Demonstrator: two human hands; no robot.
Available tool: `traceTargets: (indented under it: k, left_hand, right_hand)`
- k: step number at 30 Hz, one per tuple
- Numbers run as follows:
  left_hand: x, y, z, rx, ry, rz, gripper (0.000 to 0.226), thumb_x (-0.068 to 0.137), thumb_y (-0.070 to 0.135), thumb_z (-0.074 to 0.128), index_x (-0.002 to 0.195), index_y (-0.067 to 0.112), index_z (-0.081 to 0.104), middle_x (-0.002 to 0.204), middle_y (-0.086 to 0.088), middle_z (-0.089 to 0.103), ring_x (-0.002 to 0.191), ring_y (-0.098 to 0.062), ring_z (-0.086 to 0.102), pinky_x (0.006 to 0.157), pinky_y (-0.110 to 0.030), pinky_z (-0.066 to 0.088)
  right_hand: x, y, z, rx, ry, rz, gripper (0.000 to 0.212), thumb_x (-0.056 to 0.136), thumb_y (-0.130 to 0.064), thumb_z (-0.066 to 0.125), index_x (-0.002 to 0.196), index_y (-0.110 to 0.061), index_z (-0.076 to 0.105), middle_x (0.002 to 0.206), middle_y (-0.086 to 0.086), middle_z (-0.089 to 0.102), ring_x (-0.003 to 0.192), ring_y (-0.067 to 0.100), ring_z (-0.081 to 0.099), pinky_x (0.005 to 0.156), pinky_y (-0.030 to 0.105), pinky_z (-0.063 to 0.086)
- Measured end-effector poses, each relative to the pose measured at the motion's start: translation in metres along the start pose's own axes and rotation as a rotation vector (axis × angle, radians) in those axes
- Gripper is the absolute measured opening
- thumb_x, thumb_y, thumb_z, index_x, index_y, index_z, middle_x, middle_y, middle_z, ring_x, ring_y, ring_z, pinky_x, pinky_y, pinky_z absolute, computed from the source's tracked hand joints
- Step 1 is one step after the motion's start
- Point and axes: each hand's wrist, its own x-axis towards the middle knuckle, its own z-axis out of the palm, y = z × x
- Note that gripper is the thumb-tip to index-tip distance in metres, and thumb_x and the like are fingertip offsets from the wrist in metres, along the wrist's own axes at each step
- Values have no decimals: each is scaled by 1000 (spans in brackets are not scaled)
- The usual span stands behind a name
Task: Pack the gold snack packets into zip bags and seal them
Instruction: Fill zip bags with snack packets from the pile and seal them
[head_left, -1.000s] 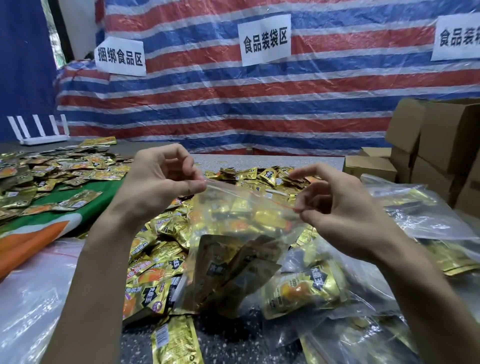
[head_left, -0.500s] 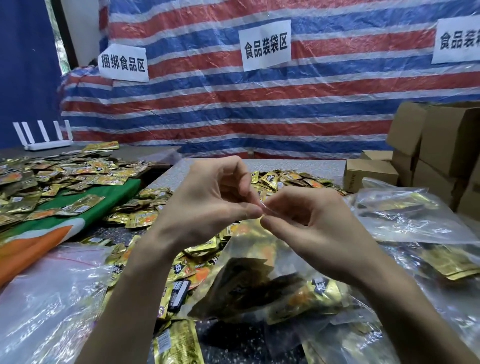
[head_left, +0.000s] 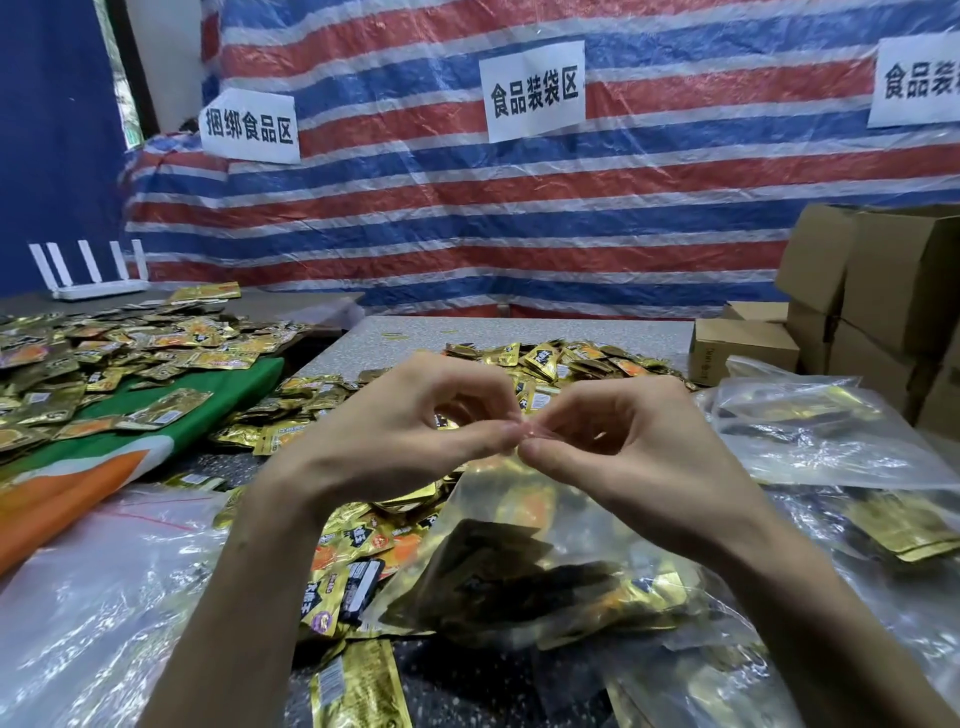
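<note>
Left hand (head_left: 410, 441), right hand (head_left: 641, 449) pinch zip bag (head_left: 519, 566); sign (head_left: 534, 91) reads 食品装袋区.

Pinching fingertips (head_left: 498, 432) hide the top of the zip bag (head_left: 540, 525); the rightmost sign (head_left: 917, 83) is cut off.

A backdrop tarpaulin (head_left: 519, 218) is striped in red, blue and white. White paper signs (head_left: 534, 91) are printed with black characters. Gold snack packets (head_left: 545, 358) are marked with black labels and orange patches. A zip bag (head_left: 530, 561) is shown clear, with gold and dark packets seen through it. A cloth (head_left: 171, 421) is banded green, white and orange. Cardboard boxes (head_left: 893, 280) are coloured plain brown. A table top (head_left: 519, 330) is speckled pale grey. A router (head_left: 98, 288) is coloured white.
</note>
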Motion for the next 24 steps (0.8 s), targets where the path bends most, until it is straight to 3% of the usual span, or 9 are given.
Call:
traceTargets:
  k: [4,7,10,14,18,24]
  left_hand:
    - [0,0,-3,-11,-22,-8,9,90,19,71,88,10,74,86,-1,73,85,-17,70,80,-42,55]
    - [-2,-1,-5,-44,-15,-7,11,85,20,73,89,10,77,85,-1,76,81,-14,72,76,-36,58]
    - [-4,-3,-8,-99,7,3,16,79,21,75,91,10,77,86,-1,77,81,-15,73,76,-29,59]
    - [-2,-5,-7,-64,9,12,10,81,20,75,88,14,77,84,1,76,79,-14,72,75,-31,59]
    - [1,-5,-1,5,24,37,6,88,11,73,84,15,72,79,1,72,73,-9,67,68,-26,55]
    - [3,-2,5,14,19,50,7,89,15,70,84,12,70,76,-6,68,69,-20,63,63,-36,52]
  right_hand:
    - [0,2,-5,3,-50,20,5,83,-22,79,79,-19,78,73,-1,75,65,7,65,60,20,46]
    - [1,3,-5,-18,-64,11,5,84,-17,79,79,-19,78,73,-4,75,64,2,64,61,14,44]
    - [1,3,-5,-39,-67,1,3,83,-19,79,81,-21,79,75,-8,76,69,4,69,64,15,48]
    - [0,3,-4,-111,-55,-34,4,86,-21,77,84,-23,79,78,-11,76,73,4,70,68,20,55]
    - [-1,3,-2,-185,-32,-68,5,88,-23,74,85,-22,78,75,-8,74,70,7,67,64,22,52]
    - [0,3,3,-241,53,-113,15,84,-10,73,73,-21,70,65,-8,63,64,5,57,57,17,42]
